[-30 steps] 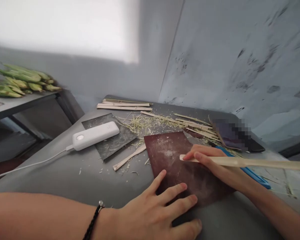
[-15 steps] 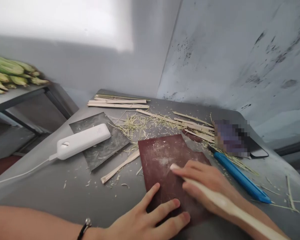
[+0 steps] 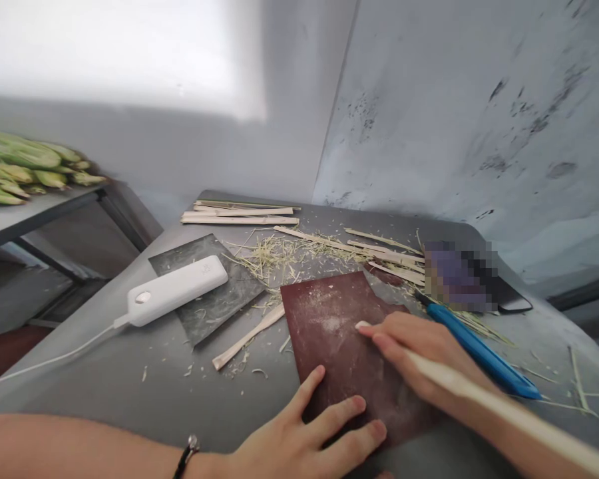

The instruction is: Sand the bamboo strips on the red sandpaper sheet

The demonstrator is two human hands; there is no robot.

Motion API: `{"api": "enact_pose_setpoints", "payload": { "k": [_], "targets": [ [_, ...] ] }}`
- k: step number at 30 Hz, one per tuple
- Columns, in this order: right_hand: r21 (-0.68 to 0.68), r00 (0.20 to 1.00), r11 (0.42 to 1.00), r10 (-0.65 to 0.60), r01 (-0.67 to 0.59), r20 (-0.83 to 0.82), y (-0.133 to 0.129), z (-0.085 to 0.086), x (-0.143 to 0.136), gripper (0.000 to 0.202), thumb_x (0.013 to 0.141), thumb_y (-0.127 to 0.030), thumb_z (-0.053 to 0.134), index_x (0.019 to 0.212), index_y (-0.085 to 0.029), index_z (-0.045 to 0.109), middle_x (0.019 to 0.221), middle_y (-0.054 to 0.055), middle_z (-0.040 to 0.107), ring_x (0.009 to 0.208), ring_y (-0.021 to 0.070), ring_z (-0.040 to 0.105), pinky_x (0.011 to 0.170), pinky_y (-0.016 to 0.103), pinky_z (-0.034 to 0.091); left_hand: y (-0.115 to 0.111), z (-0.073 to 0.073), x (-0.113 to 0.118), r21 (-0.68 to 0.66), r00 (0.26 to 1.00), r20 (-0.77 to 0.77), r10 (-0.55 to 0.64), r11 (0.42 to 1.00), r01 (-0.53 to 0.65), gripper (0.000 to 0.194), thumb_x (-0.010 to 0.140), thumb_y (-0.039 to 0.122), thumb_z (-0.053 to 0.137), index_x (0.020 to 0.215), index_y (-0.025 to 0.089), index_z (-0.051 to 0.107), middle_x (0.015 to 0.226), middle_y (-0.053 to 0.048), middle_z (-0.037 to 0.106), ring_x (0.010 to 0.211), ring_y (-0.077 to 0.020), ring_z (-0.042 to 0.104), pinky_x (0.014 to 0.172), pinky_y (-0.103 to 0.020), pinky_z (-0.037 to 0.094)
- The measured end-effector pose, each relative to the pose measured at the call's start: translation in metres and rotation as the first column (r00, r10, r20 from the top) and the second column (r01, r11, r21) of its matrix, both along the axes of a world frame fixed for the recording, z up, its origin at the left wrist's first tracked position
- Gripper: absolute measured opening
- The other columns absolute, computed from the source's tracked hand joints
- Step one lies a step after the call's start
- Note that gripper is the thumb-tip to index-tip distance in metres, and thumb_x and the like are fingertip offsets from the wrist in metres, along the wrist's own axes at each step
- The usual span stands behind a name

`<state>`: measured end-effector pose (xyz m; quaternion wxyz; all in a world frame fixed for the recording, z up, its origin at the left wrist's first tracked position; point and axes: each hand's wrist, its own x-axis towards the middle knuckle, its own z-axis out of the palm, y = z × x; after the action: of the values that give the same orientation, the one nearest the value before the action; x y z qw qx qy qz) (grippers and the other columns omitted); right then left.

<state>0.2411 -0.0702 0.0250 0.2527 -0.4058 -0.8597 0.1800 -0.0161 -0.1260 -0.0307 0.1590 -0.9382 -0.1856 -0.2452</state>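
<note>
A dark red sheet of sandpaper (image 3: pixel 324 359) lies on the grey table, with a pale dusty patch near its middle. My left hand (image 3: pixel 309 426) rests flat on its lower part, fingers spread. Above the sheet, my right hand (image 3: pixel 419 346) closes round a pale bamboo stick (image 3: pixel 484 396). The stick's tip sits on or just over the sandpaper, and its long end runs back toward the lower right. Just right of my right hand lies a blue utility knife (image 3: pixel 484 352). A shaped bamboo piece (image 3: pixel 249 337) lies left of the sandpaper, partly under its edge.
A white corded device (image 3: pixel 177 291) rests on a dark grey sheet (image 3: pixel 214 319). Bamboo strips (image 3: pixel 239 219) and shavings (image 3: pixel 272 256) lie along the back. A phone (image 3: pixel 514 298), partly blurred out, is at right. Corn ears (image 3: pixel 34 166) fill a side table at left.
My right hand and the stick's tip have slid slightly right over the sandpaper. My left hand keeps its place on the sheet. The whole view has shifted a little.
</note>
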Motion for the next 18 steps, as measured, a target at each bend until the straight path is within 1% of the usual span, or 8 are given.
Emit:
{"api": "enact_pose_setpoints", "payload": {
  "k": [3,4,7,8,12,13,16,18],
  "targets": [
    [-0.002,0.98,0.98,0.2,-0.2,-0.004,-0.002,-0.001,-0.002,0.04,0.115,-0.032,0.041,0.103,-0.021,0.077,0.081,0.004,0.073,0.072,0.017,0.066,0.067,0.03,0.047,0.001,0.003,0.002,-0.008,1.0,0.02,0.006,1.0,-0.006,0.032,0.115,0.042,0.053,0.136,0.032,0.074,0.164,0.009,0.055,0.15,-0.0166,0.048,0.139,-0.053,0.011],
    [-0.021,0.982,0.981,0.191,-0.191,-0.006,-0.002,-0.001,-0.002,0.042,0.116,-0.033,0.04,0.101,-0.021,0.077,0.08,0.004,0.073,0.071,0.0168,0.066,0.067,0.03,0.047,0.001,0.004,0.002,-0.01,1.0,0.021,-0.002,1.0,0.002,0.031,0.115,0.042,0.054,0.137,0.034,0.074,0.161,0.009,0.058,0.148,-0.0162,0.05,0.139,-0.054,0.01],
    [-0.027,1.0,0.999,-0.02,0.021,0.011,-0.001,0.0,-0.001,0.043,0.116,-0.036,0.041,0.099,-0.022,0.078,0.078,0.003,0.073,0.071,0.017,0.068,0.067,0.029,0.049,0.001,0.008,0.001,-0.014,0.999,0.008,-0.044,0.999,0.044,0.028,0.111,0.045,0.062,0.138,0.046,0.072,0.15,0.01,0.066,0.14,-0.0166,0.058,0.139,-0.058,0.009],
    [-0.011,1.0,1.0,-0.029,0.029,0.011,-0.002,0.0,-0.001,0.041,0.115,-0.036,0.042,0.102,-0.022,0.078,0.081,0.004,0.075,0.074,0.0176,0.07,0.069,0.029,0.05,0.001,0.009,0.001,-0.017,0.998,-0.001,-0.056,0.998,0.056,0.028,0.11,0.046,0.063,0.137,0.047,0.072,0.148,0.01,0.067,0.138,-0.0173,0.059,0.138,-0.059,0.009],
    [-0.042,0.981,0.98,0.196,-0.196,-0.007,-0.005,0.001,-0.004,0.039,0.114,-0.033,0.041,0.112,-0.021,0.078,0.086,0.005,0.078,0.075,0.0174,0.072,0.072,0.028,0.052,0.002,0.015,-0.001,-0.029,0.996,-0.001,-0.086,0.996,0.086,0.026,0.11,0.045,0.064,0.134,0.043,0.074,0.145,0.006,0.069,0.135,-0.0187,0.062,0.139,-0.058,0.011],
    [-0.057,0.986,0.985,0.165,-0.165,-0.003,-0.005,0.002,-0.004,0.04,0.115,-0.034,0.04,0.11,-0.022,0.078,0.084,0.004,0.077,0.074,0.0176,0.072,0.072,0.028,0.052,0.002,0.016,-0.002,-0.034,0.996,-0.006,-0.089,0.996,0.088,0.027,0.11,0.045,0.064,0.135,0.043,0.074,0.145,0.006,0.068,0.136,-0.0193,0.062,0.138,-0.058,0.01],
    [-0.024,0.998,0.998,-0.057,0.058,0.025,-0.005,0.003,-0.002,0.044,0.115,-0.037,0.039,0.103,-0.024,0.079,0.08,0.005,0.078,0.075,0.0195,0.073,0.071,0.029,0.053,0.002,0.016,-0.003,-0.038,0.996,-0.032,-0.089,0.995,0.087,0.03,0.11,0.049,0.062,0.137,0.041,0.072,0.15,0.004,0.066,0.14,-0.0213,0.06,0.138,-0.06,0.014],
    [0.014,0.999,1.0,-0.025,0.024,0.03,-0.007,0.002,-0.003,0.044,0.115,-0.036,0.039,0.107,-0.023,0.079,0.085,0.007,0.079,0.077,0.0199,0.074,0.072,0.029,0.054,0.002,0.016,-0.003,-0.038,0.995,-0.038,-0.089,0.995,0.087,0.03,0.11,0.048,0.063,0.137,0.04,0.071,0.149,0.003,0.066,0.139,-0.0212,0.061,0.137,-0.06,0.019]
  ]
}}
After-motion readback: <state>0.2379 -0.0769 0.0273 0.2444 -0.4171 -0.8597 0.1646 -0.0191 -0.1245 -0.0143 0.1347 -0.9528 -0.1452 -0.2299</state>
